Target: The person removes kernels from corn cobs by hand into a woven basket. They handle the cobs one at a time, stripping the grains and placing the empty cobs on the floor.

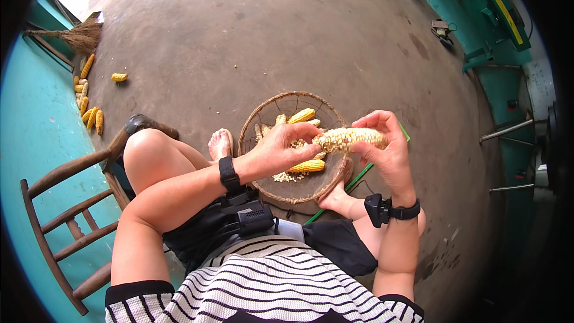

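Observation:
My right hand [383,148] is closed around the right end of a pale ear of corn [350,138], held level above a round woven basket [252,121]. The thumb and fingertips of my left hand [287,148] touch the ear's left end; whether they also grip it is hard to tell. Near that end the ear shows reddish, uneven patches. Inside the basket lie several ears, among them a yellow ear of corn [309,165] below my left hand and another yellow ear [302,115] at the back. Loose corn kernels [289,176] rest at the basket's near left.
Along the turquoise wall at left lie several corn ears [91,117] below a straw broom [85,35]. One short ear [119,77] lies on the floor. A wooden chair [67,170] stands at left, green machinery [497,18] at upper right. A green stick [358,177] passes beside the basket.

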`<state>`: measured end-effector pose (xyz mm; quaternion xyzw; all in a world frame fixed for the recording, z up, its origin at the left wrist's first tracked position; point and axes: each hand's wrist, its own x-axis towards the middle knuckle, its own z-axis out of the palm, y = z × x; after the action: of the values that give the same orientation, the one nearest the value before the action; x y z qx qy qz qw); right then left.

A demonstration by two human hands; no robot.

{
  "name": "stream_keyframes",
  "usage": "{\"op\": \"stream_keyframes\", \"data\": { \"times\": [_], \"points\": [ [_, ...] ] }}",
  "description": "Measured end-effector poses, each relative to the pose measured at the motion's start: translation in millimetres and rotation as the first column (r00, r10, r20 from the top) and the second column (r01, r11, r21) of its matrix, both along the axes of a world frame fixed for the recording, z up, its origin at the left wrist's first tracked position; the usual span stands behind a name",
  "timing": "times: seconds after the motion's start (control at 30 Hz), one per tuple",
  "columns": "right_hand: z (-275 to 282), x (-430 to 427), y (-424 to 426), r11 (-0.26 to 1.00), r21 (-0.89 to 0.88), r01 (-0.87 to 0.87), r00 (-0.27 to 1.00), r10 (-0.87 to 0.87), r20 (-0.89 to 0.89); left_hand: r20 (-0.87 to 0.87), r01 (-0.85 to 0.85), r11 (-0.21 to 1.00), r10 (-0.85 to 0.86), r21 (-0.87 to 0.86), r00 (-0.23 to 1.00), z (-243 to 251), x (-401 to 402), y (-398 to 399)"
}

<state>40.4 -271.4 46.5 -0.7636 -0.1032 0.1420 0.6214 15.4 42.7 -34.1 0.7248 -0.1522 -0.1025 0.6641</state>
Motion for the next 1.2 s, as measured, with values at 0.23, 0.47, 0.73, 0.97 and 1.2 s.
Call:
{"op": "stream_keyframes", "data": {
  "times": [0.23, 0.47, 0.73, 0.97, 1.2],
  "points": [
    [-29.2, 19.8, 1.0, 0.962, 0.273, 0.026, 0.996, -0.001, -0.090, -0.082, 0.061, 0.992, -0.071, -0.113, 0.994, -6.6, -7.0, -12.3],
    [-64.4, 18.7, 9.1, 0.977, 0.211, 0.034, 0.979, 0.011, -0.206, -0.183, 0.171, 0.965, -0.208, -0.196, 0.961, -8.1, 1.5, -12.8],
    [-56.0, 14.4, 24.5, 0.975, 0.222, 0.030, 0.982, 0.014, -0.191, -0.328, 0.303, 0.851, -0.460, -0.429, 0.825, -9.1, 5.8, -8.7],
    [-33.9, 3.0, 48.2, 0.980, 0.181, 0.085, 0.972, -0.042, -0.230, -0.319, 0.329, 0.871, -0.448, -0.364, 0.835, 0.1, 2.8, -8.5],
    [-36.8, 0.3, 51.2, 0.995, 0.078, 0.063, 0.994, -0.056, -0.092, -0.331, 0.353, 0.880, -0.452, -0.319, 0.829, 1.9, 3.5, -6.5]
  ]
}}
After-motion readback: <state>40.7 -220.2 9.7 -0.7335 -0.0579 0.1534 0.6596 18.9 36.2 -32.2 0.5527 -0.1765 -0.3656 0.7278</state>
